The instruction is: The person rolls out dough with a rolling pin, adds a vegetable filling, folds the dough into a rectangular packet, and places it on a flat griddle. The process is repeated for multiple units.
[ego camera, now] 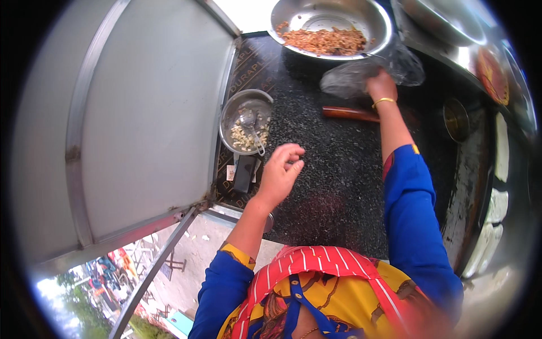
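My right hand [382, 86], with a gold bangle at the wrist, grips a crumpled clear plastic bag [347, 78] at the far side of the dark speckled counter [326, 169]. Its fingertips are partly hidden in the plastic. Just below that hand lies a reddish-brown wooden rod, apparently a rolling pin [349, 113], its right end passing behind my wrist. My left hand [281, 171] hovers over the counter's left part, thumb and fingers apart, holding nothing. Beyond the bag stands a wide steel basin [292, 12] with a reddish-brown chopped filling [326, 41] and a utensil handle at its rim.
To the left, a small steel bowl [225, 106] holds pale chopped bits and a metal ladle [250, 120]. A dark phone-like slab [244, 173] lies below it. A framed panel [148, 93] bounds the left side. A round metal container [456, 120] and steel basin [449, 21] are right.
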Demonstrator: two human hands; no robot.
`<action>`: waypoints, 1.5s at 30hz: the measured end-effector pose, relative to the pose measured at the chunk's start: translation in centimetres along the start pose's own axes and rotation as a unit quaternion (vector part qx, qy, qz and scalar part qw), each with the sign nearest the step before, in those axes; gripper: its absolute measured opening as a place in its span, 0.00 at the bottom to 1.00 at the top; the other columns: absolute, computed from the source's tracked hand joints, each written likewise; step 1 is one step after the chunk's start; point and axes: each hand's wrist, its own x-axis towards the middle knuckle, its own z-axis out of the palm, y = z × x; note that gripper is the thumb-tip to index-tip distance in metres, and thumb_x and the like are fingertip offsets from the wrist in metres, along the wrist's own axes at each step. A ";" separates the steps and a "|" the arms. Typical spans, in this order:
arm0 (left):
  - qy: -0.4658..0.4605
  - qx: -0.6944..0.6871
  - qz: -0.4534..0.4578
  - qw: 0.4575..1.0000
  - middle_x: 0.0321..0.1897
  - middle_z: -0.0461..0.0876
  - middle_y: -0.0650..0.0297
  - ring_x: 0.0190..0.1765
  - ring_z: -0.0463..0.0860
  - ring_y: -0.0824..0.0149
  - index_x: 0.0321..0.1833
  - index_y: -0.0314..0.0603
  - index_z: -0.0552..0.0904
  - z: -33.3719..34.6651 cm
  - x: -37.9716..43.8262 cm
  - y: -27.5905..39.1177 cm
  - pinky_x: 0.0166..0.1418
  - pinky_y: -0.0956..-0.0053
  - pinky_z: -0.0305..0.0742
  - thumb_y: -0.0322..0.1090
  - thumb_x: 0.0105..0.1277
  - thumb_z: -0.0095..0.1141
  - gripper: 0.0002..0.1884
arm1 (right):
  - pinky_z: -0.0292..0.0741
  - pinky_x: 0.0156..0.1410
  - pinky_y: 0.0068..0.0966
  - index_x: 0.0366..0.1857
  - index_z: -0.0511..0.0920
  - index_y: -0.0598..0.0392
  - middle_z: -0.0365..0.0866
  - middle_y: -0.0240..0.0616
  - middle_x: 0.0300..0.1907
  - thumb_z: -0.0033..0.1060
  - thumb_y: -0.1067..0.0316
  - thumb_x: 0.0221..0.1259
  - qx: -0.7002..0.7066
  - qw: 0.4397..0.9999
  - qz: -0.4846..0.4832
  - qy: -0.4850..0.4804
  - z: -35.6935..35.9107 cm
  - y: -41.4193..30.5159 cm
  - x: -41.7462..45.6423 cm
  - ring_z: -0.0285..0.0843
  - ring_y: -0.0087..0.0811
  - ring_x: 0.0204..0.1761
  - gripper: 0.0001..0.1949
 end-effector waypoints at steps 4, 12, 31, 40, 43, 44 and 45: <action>-0.031 0.026 -0.039 0.998 0.53 0.83 0.62 0.50 0.84 0.69 0.52 0.39 0.85 -1.1 -2.0 0.6 0.53 0.75 0.79 0.28 0.70 0.59 0.10 | 0.77 0.59 0.47 0.53 0.83 0.55 0.83 0.58 0.54 0.50 0.46 0.65 -0.061 0.993 -0.101 -0.004 3.1 5.3 11.3 0.82 0.58 0.57 0.25; 0.073 0.023 -0.022 0.997 0.45 0.87 0.57 0.50 0.87 0.60 0.51 0.40 0.85 -4.2 -10.1 -0.7 0.55 0.67 0.80 0.34 0.72 0.58 0.10 | 0.75 0.63 0.34 0.65 0.78 0.56 0.78 0.48 0.62 0.64 0.59 0.63 0.232 0.961 -0.139 -0.049 -4.1 11.4 2.4 0.78 0.39 0.60 0.26; 0.101 -0.408 0.198 0.886 0.74 0.66 0.63 0.68 0.69 0.71 0.78 0.44 0.60 -7.1 -22.0 -1.5 0.72 0.72 0.65 0.50 0.81 0.45 0.29 | 0.72 0.66 0.28 0.68 0.72 0.64 0.70 0.48 0.72 0.37 0.59 0.82 0.562 0.757 -0.250 -0.220 -10.4 -11.9 -40.6 0.74 0.36 0.68 0.23; 0.044 -0.527 0.280 0.801 0.85 0.40 0.64 0.85 0.39 0.65 0.85 0.45 0.40 -7.5 -33.8 1.5 0.85 0.71 0.37 0.64 0.80 0.25 0.40 | 0.39 0.84 0.48 0.79 0.55 0.59 0.43 0.55 0.83 0.25 0.32 0.77 0.216 0.780 -0.576 -0.117 -6.6 -16.5 -62.1 0.35 0.54 0.85 0.41; 0.010 -0.552 0.278 0.786 0.85 0.38 0.66 0.85 0.38 0.68 0.85 0.51 0.37 -8.6 -36.3 0.7 0.84 0.70 0.35 0.71 0.75 0.20 0.44 | 0.39 0.84 0.51 0.80 0.52 0.59 0.43 0.58 0.82 0.24 0.30 0.75 0.193 0.754 -0.623 -0.079 -7.1 -14.7 -67.2 0.35 0.57 0.84 0.44; 0.014 -0.575 0.277 0.769 0.85 0.38 0.65 0.85 0.37 0.67 0.85 0.48 0.37 -8.7 -36.5 0.6 0.84 0.70 0.35 0.72 0.75 0.21 0.45 | 0.39 0.84 0.52 0.81 0.48 0.58 0.42 0.57 0.83 0.26 0.22 0.69 0.172 0.764 -0.612 -0.111 -7.4 -14.5 -68.2 0.35 0.56 0.84 0.50; 0.014 -0.604 0.276 0.747 0.85 0.38 0.63 0.85 0.36 0.67 0.85 0.45 0.38 -8.4 -36.6 0.2 0.85 0.71 0.34 0.72 0.75 0.22 0.46 | 0.40 0.84 0.52 0.81 0.47 0.57 0.42 0.56 0.83 0.26 0.20 0.66 0.175 0.781 -0.584 -0.136 -7.4 -13.8 -67.8 0.36 0.56 0.84 0.52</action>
